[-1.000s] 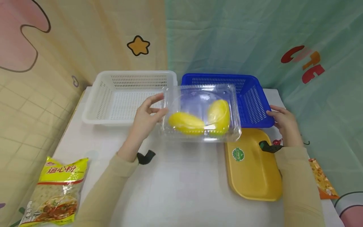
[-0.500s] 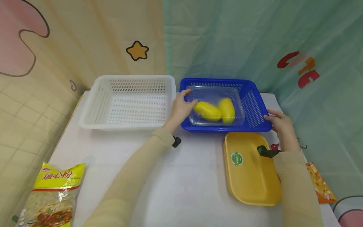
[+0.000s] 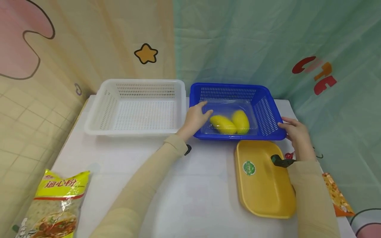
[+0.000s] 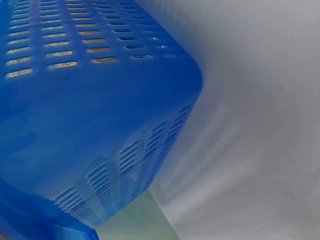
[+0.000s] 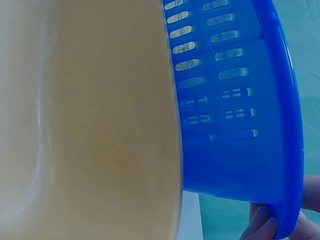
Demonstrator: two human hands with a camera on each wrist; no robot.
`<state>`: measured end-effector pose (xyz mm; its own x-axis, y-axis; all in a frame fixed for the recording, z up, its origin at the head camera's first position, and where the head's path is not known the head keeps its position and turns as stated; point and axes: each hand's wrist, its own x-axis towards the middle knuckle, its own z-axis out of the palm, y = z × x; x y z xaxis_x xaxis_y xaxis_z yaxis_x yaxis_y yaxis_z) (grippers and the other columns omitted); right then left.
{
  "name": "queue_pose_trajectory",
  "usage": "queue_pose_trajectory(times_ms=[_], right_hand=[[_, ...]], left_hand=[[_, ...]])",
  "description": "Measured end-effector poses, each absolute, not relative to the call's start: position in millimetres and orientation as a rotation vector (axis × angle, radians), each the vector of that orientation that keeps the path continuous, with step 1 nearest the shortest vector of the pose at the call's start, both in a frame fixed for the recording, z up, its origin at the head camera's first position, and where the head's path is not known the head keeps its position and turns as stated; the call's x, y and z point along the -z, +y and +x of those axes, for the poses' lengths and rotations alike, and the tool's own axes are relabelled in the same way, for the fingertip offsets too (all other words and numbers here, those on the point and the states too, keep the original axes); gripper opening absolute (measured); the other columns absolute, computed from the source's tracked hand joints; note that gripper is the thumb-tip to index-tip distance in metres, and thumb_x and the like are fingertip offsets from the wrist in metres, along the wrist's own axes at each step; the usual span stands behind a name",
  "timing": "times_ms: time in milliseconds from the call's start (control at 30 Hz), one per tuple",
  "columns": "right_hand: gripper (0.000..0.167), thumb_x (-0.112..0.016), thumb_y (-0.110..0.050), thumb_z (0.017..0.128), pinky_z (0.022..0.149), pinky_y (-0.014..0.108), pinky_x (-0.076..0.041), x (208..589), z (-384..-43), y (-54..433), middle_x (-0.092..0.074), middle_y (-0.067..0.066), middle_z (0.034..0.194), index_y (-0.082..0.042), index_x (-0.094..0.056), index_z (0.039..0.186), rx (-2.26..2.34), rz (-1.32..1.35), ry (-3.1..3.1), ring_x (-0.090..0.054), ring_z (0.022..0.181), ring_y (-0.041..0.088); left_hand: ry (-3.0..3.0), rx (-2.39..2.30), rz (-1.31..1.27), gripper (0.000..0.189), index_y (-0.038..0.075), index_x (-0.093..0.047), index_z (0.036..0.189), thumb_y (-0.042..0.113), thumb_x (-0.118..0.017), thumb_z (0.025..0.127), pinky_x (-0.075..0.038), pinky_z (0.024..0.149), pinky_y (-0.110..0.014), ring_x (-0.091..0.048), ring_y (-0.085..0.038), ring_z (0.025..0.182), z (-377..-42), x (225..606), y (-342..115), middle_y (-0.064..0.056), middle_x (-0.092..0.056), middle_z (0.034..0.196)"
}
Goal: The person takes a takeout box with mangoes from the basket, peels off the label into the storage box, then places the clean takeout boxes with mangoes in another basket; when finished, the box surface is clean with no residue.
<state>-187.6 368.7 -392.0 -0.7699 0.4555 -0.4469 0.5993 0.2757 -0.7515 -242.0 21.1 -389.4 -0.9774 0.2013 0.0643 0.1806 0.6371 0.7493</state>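
A clear plastic food box (image 3: 229,105) with two yellow mango-like fruits (image 3: 222,124) inside lies within the blue basket (image 3: 269,135), toward its left side. My left hand (image 3: 194,119) holds the box by its left edge, thumb over the top; its lower fingers are hidden. Around the basket's right rim my right hand (image 3: 297,134) curls its fingers and thumb. The right wrist view shows fingertips (image 5: 261,227) on the near side of that rim. In the left wrist view, only the outside of the blue basket (image 4: 100,105) appears, no hand.
A white basket (image 3: 135,132) stands to the left of the blue one. In front of the blue basket sits a yellow tray (image 3: 262,185) with a green sticker. A pasta bag (image 3: 56,205) lies at front left, an orange snack bag (image 3: 336,195) at the right edge.
My left hand has carried the box of yellow fruits rightward from above the gap between the baskets and lowered it into the blue basket. The right hand has stayed on the basket's rim.
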Motion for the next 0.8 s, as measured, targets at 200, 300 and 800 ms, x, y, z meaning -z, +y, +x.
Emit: queue_pose_trajectory(times_ms=[200, 300, 800], right_hand=[[0.060, -0.051, -0.042, 0.100, 0.119, 0.059, -0.018, 394, -189, 370, -0.026, 0.011, 0.163, -0.027, -0.032, 0.155, 1.502, 0.974, 2.389, -0.039, 0.139, 0.031], [0.062, -0.051, -0.043, 0.099, 0.116, 0.068, -0.009, 393, -190, 372, -0.024, 0.011, 0.164, -0.029, -0.030, 0.155, 1.500, 0.963, 2.381, -0.032, 0.145, 0.033], [0.071, -0.046, -0.043, 0.100, 0.112, 0.068, -0.024, 380, -181, 371, -0.025, 0.031, 0.157, -0.005, -0.023, 0.155, 1.202, 0.742, 2.598, -0.031, 0.140, 0.050]], left_hand=[[2.693, -1.438, 0.304, 0.041, 0.010, -0.056, 0.137, 0.024, -0.058, 0.099, -0.048, 0.104, -0.038, -0.058, -0.027, 0.125, -237, 387, 10, -0.010, -0.059, 0.139], [2.622, -1.559, 0.267, 0.036, 0.010, -0.059, 0.134, 0.021, -0.056, 0.100, -0.053, 0.096, -0.036, -0.062, -0.026, 0.118, -234, 382, -6, -0.009, -0.063, 0.133], [2.692, -1.479, 0.124, 0.040, 0.007, -0.055, 0.138, 0.024, -0.052, 0.102, -0.057, 0.085, -0.039, -0.067, -0.033, 0.103, -217, 373, -125, -0.016, -0.065, 0.125]])
